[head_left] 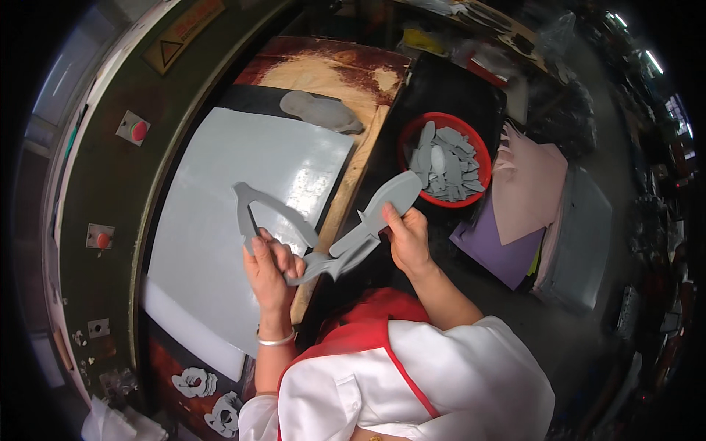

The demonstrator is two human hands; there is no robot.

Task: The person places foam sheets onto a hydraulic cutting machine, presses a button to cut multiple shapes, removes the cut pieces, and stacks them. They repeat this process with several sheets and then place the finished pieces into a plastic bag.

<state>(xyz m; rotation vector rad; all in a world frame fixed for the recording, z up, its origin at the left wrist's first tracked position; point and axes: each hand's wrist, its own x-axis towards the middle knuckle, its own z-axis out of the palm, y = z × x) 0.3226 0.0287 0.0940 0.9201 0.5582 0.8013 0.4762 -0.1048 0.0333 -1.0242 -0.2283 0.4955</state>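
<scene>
My left hand [272, 270] is closed round a thin grey scrap frame [283, 209], whose bent strips spread out over the bench and trail toward my right hand. Between thumb and fingers, my right hand [407, 239] grips a flat grey sole-shaped piece [401, 192] with a rounded far end. The piece's narrower part lies close against the scrap's right-hand strips; whether the two are still joined there I cannot tell. Below my hands, a large pale grey sheet [243, 158] covers much of the bench. Just right of the sole-shaped piece stands a red basin [484, 151] full of grey cut pieces [452, 163].
A grey sole-shaped item [320, 110] lies at the sheet's far edge. Along the left runs a dark green machine beam [110, 184] with red buttons [138, 131]. Pink sheets [533, 176] and purple sheets [493, 250] are right of the basin. Curled grey pieces [195, 382] sit lower left.
</scene>
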